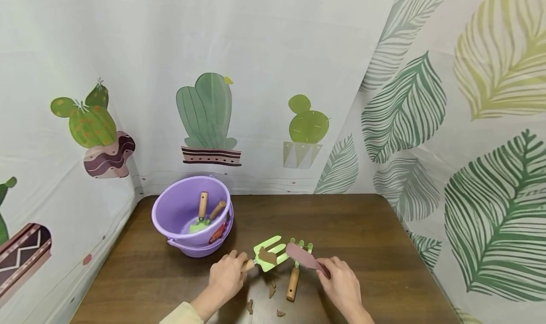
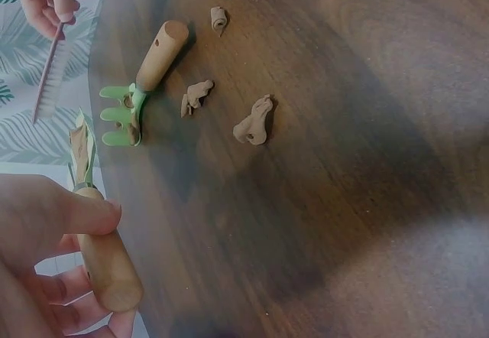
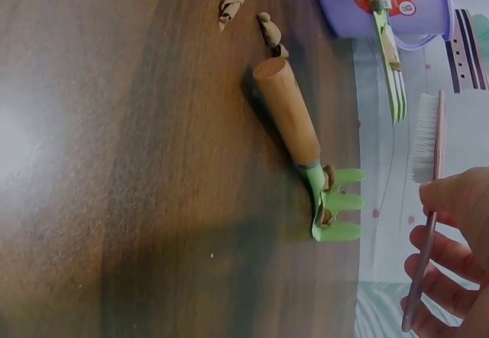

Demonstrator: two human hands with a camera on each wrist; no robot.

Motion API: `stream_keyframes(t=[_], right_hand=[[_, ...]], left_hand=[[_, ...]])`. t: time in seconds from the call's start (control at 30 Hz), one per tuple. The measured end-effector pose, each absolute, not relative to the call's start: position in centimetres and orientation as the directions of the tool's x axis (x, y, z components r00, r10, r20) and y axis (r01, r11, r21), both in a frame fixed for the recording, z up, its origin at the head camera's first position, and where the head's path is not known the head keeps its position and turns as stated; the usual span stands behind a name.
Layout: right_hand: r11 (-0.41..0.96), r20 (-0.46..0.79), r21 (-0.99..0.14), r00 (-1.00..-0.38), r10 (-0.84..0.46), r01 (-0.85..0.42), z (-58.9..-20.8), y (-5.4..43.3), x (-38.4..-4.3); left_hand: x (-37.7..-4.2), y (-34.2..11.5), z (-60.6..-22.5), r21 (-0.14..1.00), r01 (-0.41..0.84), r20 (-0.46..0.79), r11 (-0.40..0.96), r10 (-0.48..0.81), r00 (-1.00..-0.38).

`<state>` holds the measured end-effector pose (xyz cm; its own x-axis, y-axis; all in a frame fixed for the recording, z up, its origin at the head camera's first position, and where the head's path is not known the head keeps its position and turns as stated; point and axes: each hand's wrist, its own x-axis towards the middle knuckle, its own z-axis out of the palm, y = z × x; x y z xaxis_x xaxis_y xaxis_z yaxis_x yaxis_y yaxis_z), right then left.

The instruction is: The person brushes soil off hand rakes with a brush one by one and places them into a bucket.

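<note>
My left hand (image 1: 227, 274) grips the wooden handle of a green garden fork (image 1: 269, 254), which is raised off the table with a brown clay-like lump (image 1: 268, 256) on its tines. A pink brush (image 1: 304, 256) with pale bristles (image 3: 425, 139) is held by its handle in my right hand (image 1: 341, 286), beside the fork's tines. Below and between the two tools, a small green hand rake (image 3: 336, 204) with a wooden handle (image 1: 292, 283) lies on the table. Brown bits are stuck on its prongs. Several brown crumbs (image 2: 254, 121) lie near its handle.
A purple bucket (image 1: 187, 238) stands at the table's back left, holding two wooden-handled tools (image 1: 203, 205), at least one with a green head. Behind the brown wooden table (image 1: 341, 219) hangs a white cloth (image 1: 264, 44) printed with cacti and leaves.
</note>
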<state>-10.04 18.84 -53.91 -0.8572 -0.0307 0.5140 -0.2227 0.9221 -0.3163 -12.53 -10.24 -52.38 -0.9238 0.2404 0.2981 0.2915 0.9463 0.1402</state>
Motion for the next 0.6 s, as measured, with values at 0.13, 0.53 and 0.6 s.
stream_keyframes(t=[0.13,0.53,0.6], right_hand=[[0.921,0.530,-0.298,-0.846,-0.058,-0.250,-53.8,18.3,-10.3],[0.914,0.538,-0.242,-0.829,-0.152,-0.324,-53.1,16.1,-11.0],[0.912,0.548,-0.228,-0.819,-0.170,-0.342,-53.1,15.7,-11.1]], left_hand=[[-12.0,-10.5,-52.4,0.140,0.288,0.281,0.947,0.241,-0.929],[-10.6,-11.1,-52.8,0.129,0.291,0.294,0.948,0.244,-0.924],[-10.5,-11.1,-52.8,0.134,0.293,0.293,0.947,0.244,-0.924]])
